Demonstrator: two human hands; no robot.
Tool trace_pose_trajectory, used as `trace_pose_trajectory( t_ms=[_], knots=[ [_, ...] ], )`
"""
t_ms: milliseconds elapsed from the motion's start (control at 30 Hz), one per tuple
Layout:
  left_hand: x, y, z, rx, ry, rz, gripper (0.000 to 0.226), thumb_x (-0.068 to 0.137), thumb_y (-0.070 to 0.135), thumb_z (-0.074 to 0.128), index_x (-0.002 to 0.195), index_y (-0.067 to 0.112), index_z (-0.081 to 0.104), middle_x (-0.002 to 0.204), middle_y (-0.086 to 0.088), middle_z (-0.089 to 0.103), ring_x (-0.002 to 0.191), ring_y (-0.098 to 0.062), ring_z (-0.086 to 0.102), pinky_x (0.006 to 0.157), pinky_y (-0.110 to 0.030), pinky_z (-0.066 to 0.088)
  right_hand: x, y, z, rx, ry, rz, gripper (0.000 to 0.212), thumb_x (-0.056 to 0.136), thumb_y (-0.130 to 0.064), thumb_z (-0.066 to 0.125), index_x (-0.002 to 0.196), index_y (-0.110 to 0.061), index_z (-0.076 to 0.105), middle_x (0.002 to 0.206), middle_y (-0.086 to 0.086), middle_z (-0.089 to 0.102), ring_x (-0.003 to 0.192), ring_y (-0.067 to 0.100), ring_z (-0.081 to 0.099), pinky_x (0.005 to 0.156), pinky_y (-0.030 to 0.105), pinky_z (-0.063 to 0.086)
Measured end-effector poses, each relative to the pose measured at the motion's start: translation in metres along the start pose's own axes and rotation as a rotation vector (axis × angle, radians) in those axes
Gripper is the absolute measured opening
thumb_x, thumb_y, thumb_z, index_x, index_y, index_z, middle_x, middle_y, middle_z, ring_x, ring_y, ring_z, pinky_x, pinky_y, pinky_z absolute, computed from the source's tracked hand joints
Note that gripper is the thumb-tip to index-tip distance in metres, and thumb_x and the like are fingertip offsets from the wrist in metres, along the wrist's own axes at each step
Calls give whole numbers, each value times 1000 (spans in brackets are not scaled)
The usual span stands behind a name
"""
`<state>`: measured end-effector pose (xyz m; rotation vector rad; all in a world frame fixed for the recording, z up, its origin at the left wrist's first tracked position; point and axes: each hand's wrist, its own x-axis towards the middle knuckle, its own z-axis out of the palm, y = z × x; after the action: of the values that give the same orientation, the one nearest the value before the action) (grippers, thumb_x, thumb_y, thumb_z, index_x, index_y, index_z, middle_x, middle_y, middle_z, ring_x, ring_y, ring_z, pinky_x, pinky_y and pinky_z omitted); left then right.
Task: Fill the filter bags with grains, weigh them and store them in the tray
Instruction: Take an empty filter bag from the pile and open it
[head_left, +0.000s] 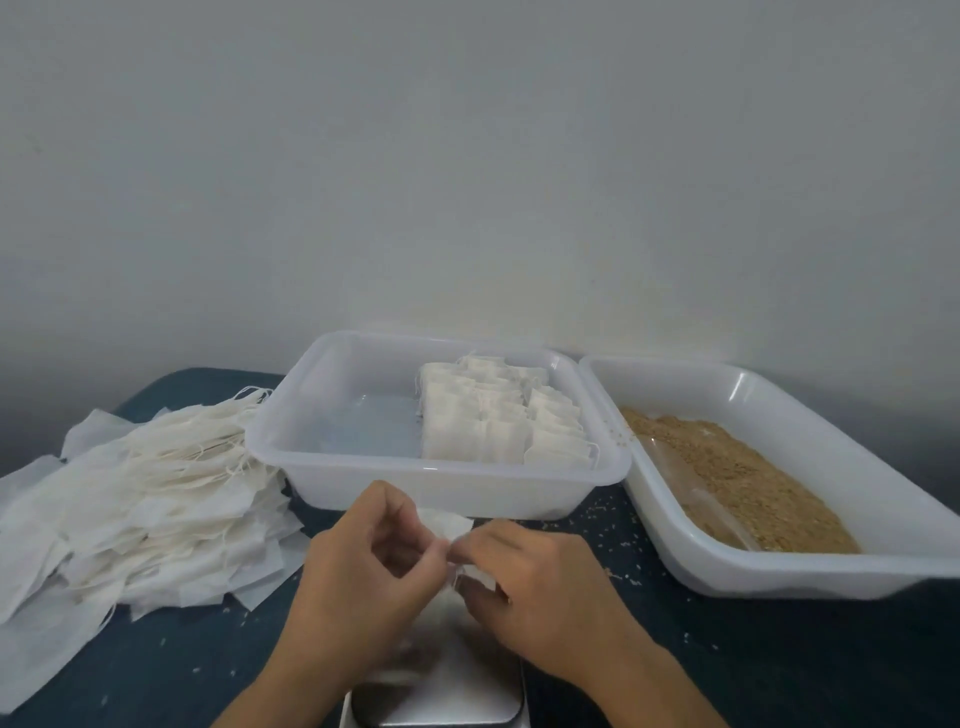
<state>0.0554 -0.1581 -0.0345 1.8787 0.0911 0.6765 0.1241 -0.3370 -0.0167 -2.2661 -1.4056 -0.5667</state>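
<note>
A small white filter bag (448, 525) is held between both hands above the metal scale (441, 691) at the table's front edge. My left hand (363, 566) pinches it from the left, and my right hand (540, 577) pinches it from the right with curled fingers. Most of the bag is hidden by the fingers. Behind the hands stands a white storage tray (332, 364) with several filled bags (498, 421) lined up in its right half. To the right, a second white tray (779, 577) holds brown grains (737, 478) and a clear scoop (701, 504).
A large pile of empty filter bags (156, 493) with strings lies on the left of the dark blue table (779, 665). Loose grains are scattered on the cloth near the grain tray. A plain grey wall rises behind the trays.
</note>
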Motion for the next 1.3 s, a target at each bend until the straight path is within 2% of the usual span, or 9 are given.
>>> trace_pose_trajectory(
  t_ms=[133,233,333,433,533,700,900,1167,1300],
  knots=[
    [1,5,0,-140,-64,-39,27,72,19,84,75,31,60,69,-9,71,55,-14,64,54,-21,51,-1,-1,-4,121,-86,21,13,92,-31,66,100,-25,74,97,-10,65,79,12,63,62,37,54],
    [3,7,-3,-179,-79,-72,25,63,44,77,80,30,65,73,-8,71,62,-17,65,60,-26,51,-1,-1,-7,267,-92,59,11,99,-39,63,103,-30,67,101,-20,62,79,0,60,67,24,50],
    [1,8,-9,-238,-109,-78,31,70,52,73,92,31,71,90,-3,74,85,-17,71,80,-30,55,-2,-3,-6,371,-64,117,17,103,-46,58,92,-32,55,76,-24,58,61,3,57,56,19,39],
    [-1,10,-15,-324,-350,-95,41,81,56,68,116,35,68,124,0,71,118,-14,67,97,-30,52,-2,-5,-6,455,-44,134,13,106,-45,54,94,-41,53,64,-17,56,50,11,53,51,20,32],
    [0,13,-18,-302,-572,-102,44,92,43,71,133,39,57,138,1,65,126,-15,63,101,-27,50,-1,-4,-7,542,-49,143,19,106,-42,56,92,-29,57,61,-7,52,46,17,49,46,29,32],
    [2,22,-23,-208,-658,-71,45,95,28,73,137,28,57,131,-3,68,125,-19,64,104,-30,49,-2,-4,-12,688,-156,223,27,105,-23,52,84,-6,58,57,4,59,46,20,61,45,39,45],
    [3,18,-21,-47,-655,-71,50,90,1,75,134,21,59,122,4,71,113,-14,68,98,-32,54,-3,-5,-24,716,-290,171,32,105,-32,50,80,-12,57,55,5,62,47,11,64,53,42,51],
    [2,12,-6,29,-542,44,26,87,38,72,112,32,68,105,11,74,97,-11,70,85,-36,58,-1,-7,-24,513,-68,33,48,105,-48,47,84,-10,69,72,-5,62,63,15,61,56,39,48],
    [4,6,-2,31,-398,52,16,83,43,75,94,36,65,82,14,68,69,-1,58,60,-18,44,1,-1,-28,479,76,16,46,106,-39,48,76,-11,69,76,-5,63,66,15,61,60,36,48]
  ],
)
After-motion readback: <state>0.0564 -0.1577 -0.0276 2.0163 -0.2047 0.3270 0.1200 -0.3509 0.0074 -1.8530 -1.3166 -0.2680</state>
